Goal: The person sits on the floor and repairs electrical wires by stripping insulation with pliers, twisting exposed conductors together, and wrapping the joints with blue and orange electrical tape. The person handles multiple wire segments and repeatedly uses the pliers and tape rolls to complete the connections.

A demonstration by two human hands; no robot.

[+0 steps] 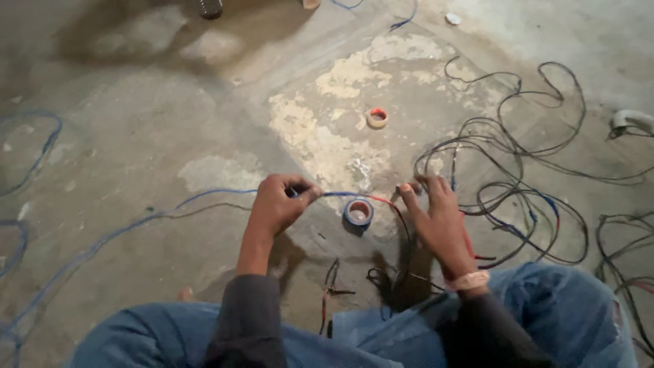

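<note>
On a stained concrete floor [170, 123], beside a tangle of dark cables [518, 177] running out of frame, a seated person's left hand [276, 204] pinches a blue wire [204, 197] while the right hand [439, 218], fingers spread, meets its red stretch above a blue tape roll [358, 212]; the right-hand grip is unclear.

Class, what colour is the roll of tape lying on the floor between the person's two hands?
Blue: the roll of tape has a blue outer band and a pale core, seen in the head view.

Single head-worn view, looking steeply down, close over lap and concrete floor [136, 136]
</note>
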